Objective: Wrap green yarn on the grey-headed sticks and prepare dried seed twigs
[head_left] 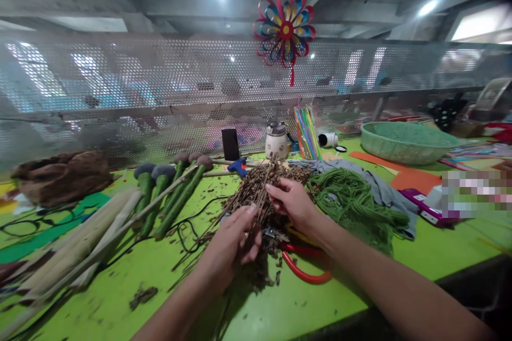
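A dried plant stalk with brown seed heads stands between my two hands, over a heap of similar dried stalks on the table. My left hand is closed round its lower part, fingers curled. Higher up, my right hand pinches the same stalk between thumb and fingers. Below my right wrist lies a tool with a red looped handle; its working end is hidden under plant bits. A tangle of green yarn lies just right of the heap.
Green-wrapped sticks with rounded heads and pale wooden pieces lie at left. A jar and a dark phone-like slab stand behind. A green basin sits at the right back, before a perforated metal screen.
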Demonstrator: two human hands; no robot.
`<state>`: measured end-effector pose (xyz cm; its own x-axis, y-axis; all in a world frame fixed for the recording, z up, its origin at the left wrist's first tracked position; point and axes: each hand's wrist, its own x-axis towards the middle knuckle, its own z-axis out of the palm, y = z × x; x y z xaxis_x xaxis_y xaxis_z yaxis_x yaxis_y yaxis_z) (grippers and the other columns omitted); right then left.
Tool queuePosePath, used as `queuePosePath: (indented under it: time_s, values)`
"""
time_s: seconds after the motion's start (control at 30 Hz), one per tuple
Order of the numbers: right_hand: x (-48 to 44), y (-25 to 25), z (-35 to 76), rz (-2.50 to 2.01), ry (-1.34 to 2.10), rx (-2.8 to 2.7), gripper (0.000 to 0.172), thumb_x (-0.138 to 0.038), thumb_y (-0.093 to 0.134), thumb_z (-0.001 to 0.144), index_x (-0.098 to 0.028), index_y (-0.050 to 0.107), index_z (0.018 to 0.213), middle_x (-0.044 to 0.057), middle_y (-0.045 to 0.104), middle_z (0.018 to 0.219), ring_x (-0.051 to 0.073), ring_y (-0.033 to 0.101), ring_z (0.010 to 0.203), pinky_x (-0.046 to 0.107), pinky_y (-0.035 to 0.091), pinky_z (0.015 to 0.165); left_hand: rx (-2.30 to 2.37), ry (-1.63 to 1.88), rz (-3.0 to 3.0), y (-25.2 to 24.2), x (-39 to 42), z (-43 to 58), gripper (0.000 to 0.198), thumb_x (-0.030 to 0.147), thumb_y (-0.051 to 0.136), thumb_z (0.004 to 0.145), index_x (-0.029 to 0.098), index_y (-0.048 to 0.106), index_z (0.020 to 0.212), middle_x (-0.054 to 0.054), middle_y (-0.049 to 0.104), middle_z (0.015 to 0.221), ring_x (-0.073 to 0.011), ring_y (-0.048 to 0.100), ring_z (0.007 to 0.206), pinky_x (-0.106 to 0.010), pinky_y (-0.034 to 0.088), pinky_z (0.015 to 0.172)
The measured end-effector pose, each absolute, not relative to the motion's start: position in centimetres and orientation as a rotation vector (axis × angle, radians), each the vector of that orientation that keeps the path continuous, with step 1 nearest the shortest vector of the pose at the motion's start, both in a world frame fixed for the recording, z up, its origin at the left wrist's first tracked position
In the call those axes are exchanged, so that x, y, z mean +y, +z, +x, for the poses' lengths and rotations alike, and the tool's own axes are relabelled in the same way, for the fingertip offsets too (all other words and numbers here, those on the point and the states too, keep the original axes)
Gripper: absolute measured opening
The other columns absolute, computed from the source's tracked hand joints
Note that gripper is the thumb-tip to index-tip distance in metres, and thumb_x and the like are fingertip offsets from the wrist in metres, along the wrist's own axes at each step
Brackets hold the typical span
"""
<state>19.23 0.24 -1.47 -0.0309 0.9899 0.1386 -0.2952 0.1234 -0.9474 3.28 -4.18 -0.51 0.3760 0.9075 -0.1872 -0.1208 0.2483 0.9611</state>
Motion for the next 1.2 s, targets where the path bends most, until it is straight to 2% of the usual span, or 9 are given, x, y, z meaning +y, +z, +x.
queuePosePath:
  time_s: [0.13, 0.33, 0.53, 0.63, 0.73, 0.83, 0.97, 1.07, 1.2]
  values:
    - [-0.3, -1.3, 18.6, -0.942, 1.243, -1.118, 0.032, -0.039, 0.068, 0.070, -0.017, 0.046, 0.065, -0.007, 0.046, 0.052, 0.004, 0.035, 0.040, 0.017, 0.022, 0.036, 0.942, 0.864, 1.135, -0.4, -3.6, 3.5, 0.041, 0.056, 0.051, 0.081, 0.017, 0.056, 0.092, 0.003, 0.052, 0.053, -0.0043, 0.038, 0.037, -0.014, 0.015, 0.034]
    - [0.2, -1.5, 18.8, -0.993, 1.136, -1.245, 0.029, -0.041, 0.059, 0.077, -0.019, 0.044, 0.066, -0.006, 0.046, 0.054, 0.007, 0.036, 0.043, 0.020, 0.026, 0.040, 0.973, 0.921, 1.170, -0.5, -2.9, 4.1, 0.026, 0.042, 0.059, 0.079, 0.016, 0.052, 0.080, 0.008, 0.043, 0.045, -0.0019, 0.028, 0.032, -0.014, 0.012, 0.034]
    - [-0.1, -1.8, 19.4, -1.073, 0.096, -1.681, 0.023, -0.029, 0.050, 0.085, -0.017, 0.048, 0.065, 0.000, 0.049, 0.062, 0.012, 0.043, 0.059, 0.027, 0.034, 0.060, 1.060, 0.993, 1.202, -0.6, -3.0, 4.8, 0.026, 0.039, 0.059, 0.077, 0.017, 0.048, 0.071, 0.009, 0.043, 0.041, -0.0021, 0.028, 0.030, -0.014, 0.015, 0.032]
    - [-0.6, -1.8, 19.4, -1.019, -0.113, -1.775, 0.023, -0.025, 0.045, 0.087, -0.017, 0.049, 0.066, 0.002, 0.050, 0.064, 0.013, 0.044, 0.060, 0.028, 0.033, 0.061, 1.117, 1.037, 1.261, -0.1, -3.2, 5.1, 0.027, 0.039, 0.060, 0.075, 0.017, 0.045, 0.066, 0.008, 0.046, 0.039, -0.0031, 0.031, 0.027, -0.014, 0.017, 0.031]
    - [-0.6, -1.5, 19.3, -1.026, 0.034, -1.686, 0.023, -0.028, 0.048, 0.086, -0.017, 0.049, 0.066, 0.002, 0.051, 0.064, 0.013, 0.045, 0.061, 0.028, 0.035, 0.061, 1.169, 1.046, 1.304, 0.8, -3.4, 5.0, 0.027, 0.038, 0.060, 0.074, 0.018, 0.045, 0.066, 0.007, 0.049, 0.040, -0.0040, 0.034, 0.027, -0.015, 0.019, 0.031]
    - [0.2, -1.0, 19.7, -1.052, 0.582, -1.391, 0.026, -0.037, 0.054, 0.081, -0.018, 0.046, 0.065, -0.002, 0.047, 0.057, 0.011, 0.041, 0.051, 0.025, 0.033, 0.050, 1.221, 1.016, 1.319, 1.4, -3.6, 4.8, 0.027, 0.039, 0.059, 0.074, 0.018, 0.044, 0.066, 0.007, 0.050, 0.041, -0.0044, 0.036, 0.027, -0.014, 0.019, 0.031]
    - [1.2, -0.8, 20.2, -0.796, 1.277, -1.088, 0.030, -0.041, 0.065, 0.071, -0.019, 0.045, 0.071, -0.005, 0.049, 0.058, 0.007, 0.039, 0.042, 0.019, 0.025, 0.038, 1.295, 0.926, 1.343, 1.3, -3.3, 4.5, 0.027, 0.038, 0.059, 0.073, 0.019, 0.042, 0.065, 0.006, 0.051, 0.042, -0.0045, 0.037, 0.028, -0.014, 0.019, 0.031]
    - [1.2, -1.0, 20.2, -0.681, 1.412, -1.047, 0.031, -0.037, 0.071, 0.066, -0.018, 0.048, 0.073, -0.004, 0.052, 0.061, 0.006, 0.045, 0.046, 0.018, 0.029, 0.038, 1.308, 0.870, 1.381, 0.9, -2.8, 4.2, 0.029, 0.039, 0.060, 0.072, 0.019, 0.041, 0.063, 0.006, 0.050, 0.041, -0.0048, 0.038, 0.030, -0.014, 0.022, 0.032]
    - [1.1, -1.1, 19.9, -0.756, 1.342, -1.069, 0.033, -0.040, 0.071, 0.067, -0.017, 0.048, 0.072, -0.005, 0.050, 0.058, 0.005, 0.041, 0.042, 0.016, 0.026, 0.035, 1.237, 0.803, 1.374, 0.6, -2.5, 4.0, 0.031, 0.042, 0.062, 0.071, 0.019, 0.043, 0.065, 0.006, 0.051, 0.045, -0.0040, 0.037, 0.031, -0.014, 0.018, 0.033]
